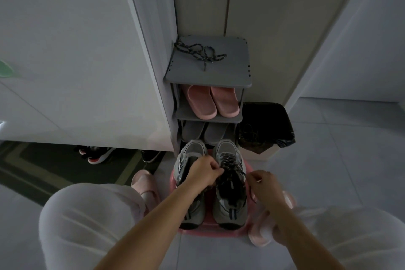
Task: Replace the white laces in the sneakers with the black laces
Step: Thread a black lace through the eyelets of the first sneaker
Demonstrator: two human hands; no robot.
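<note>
Two grey sneakers stand side by side on a pink stool (192, 232) in front of me. The right sneaker (230, 199) carries a dark lace (229, 165) threaded through its eyelets. The left sneaker (190, 155) shows no lace and is partly hidden by my left arm. My left hand (202, 172) pinches the dark lace at the right sneaker's tongue. On the other side, my right hand (263, 184) pinches a lace end. A loose dark speckled lace (198, 52) lies on top of the grey shoe rack (208, 74).
The rack holds pink slippers (211, 102) and grey slippers (205, 132) on lower shelves. A bin with a black bag (265, 127) stands to its right. White cabinet doors rise on the left, with shoes (96, 154) underneath. My knees flank the stool.
</note>
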